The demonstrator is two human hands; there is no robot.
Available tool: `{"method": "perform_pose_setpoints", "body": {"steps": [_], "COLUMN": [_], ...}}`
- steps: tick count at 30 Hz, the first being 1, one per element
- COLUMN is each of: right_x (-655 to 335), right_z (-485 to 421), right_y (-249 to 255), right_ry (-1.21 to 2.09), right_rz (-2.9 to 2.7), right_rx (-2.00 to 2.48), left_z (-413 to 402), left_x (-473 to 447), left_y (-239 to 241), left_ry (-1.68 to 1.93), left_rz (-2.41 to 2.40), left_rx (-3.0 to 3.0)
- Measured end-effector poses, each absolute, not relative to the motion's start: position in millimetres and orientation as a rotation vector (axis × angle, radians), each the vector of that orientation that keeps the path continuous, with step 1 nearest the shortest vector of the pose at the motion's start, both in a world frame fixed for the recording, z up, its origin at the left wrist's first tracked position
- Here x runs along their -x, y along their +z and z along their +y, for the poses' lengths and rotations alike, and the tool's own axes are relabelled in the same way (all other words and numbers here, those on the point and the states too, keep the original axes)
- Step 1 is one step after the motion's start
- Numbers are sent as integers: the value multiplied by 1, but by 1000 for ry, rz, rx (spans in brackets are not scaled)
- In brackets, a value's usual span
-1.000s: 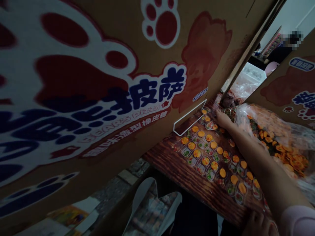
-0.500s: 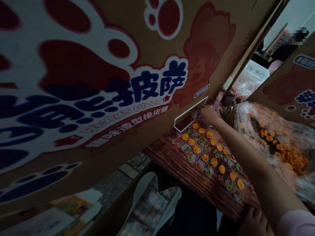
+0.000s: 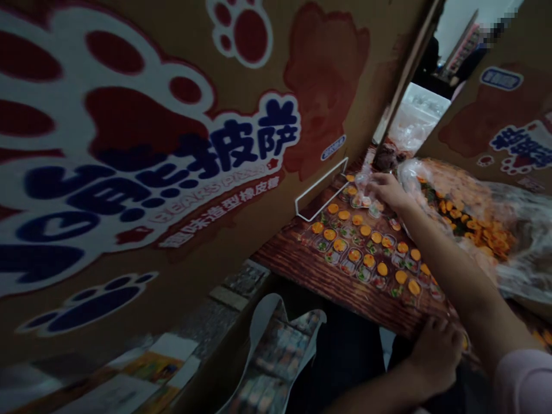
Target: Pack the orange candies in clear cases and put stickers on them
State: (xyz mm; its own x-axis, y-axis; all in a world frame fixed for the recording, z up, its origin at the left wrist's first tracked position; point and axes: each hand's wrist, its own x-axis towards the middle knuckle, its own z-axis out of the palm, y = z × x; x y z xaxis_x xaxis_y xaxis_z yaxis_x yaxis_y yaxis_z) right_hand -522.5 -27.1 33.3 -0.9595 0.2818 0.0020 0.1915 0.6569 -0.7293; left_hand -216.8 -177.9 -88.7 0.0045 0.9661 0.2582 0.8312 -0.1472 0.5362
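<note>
Several rows of small clear packets [image 3: 366, 253] with orange and green pieces lie on a wood-patterned table [image 3: 302, 261]. My right hand [image 3: 388, 190] reaches to the far end of the rows. Its fingers are pinched on a clear packet [image 3: 364, 187] lifted slightly off the table. My left hand [image 3: 435, 351] sits at the table's near edge by the closest packets, its fingers curled over that edge. A pink sleeve [image 3: 521, 382] covers my right upper arm.
A big cardboard box [image 3: 150, 144] printed with paw marks and blue characters fills the left. A second printed box [image 3: 509, 121] stands at the right. A clear bag of orange pieces [image 3: 470, 224] lies beside my arm. A white bag [image 3: 276, 356] sits below the table.
My right hand went left toward the box, then back right, and now holds a packet up. My left hand has come up further into view on the table edge.
</note>
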Motion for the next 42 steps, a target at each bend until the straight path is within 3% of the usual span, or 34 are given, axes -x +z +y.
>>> {"method": "perform_pose_setpoints", "body": {"steps": [2, 5, 11, 15, 24, 33, 38, 42], "right_x": [452, 325, 78, -19, -46, -60, -37, 4], "right_z": [-18, -7, 33, 62, 89, 79, 30, -44], "right_y": [46, 58, 62, 45, -23, -33, -18, -20], "right_ry": [1526, 1568, 917, 464, 258, 389, 427, 541], "right_rz": [-2463, -2163, -1759, -1675, -1363, -1337, -1410, -1875], "right_rx": [494, 733, 1279, 1525, 1734, 1481, 1385, 1355], "left_z": [-182, -185, -188, -190, -185, -185, -185, -187], "left_x": [216, 218, 223, 223, 216, 220, 219, 219], "left_y": [-89, -87, -90, -96, -94, -93, -92, -89], "left_ry": [952, 968, 1140, 1178, 1118, 1094, 1122, 1212], "left_rz": [1812, 1774, 1753, 1812, 1939, 1908, 1904, 1784], "left_rx": [-1946, -1834, -1794, -1821, -1832, -1805, -1781, -1733]}}
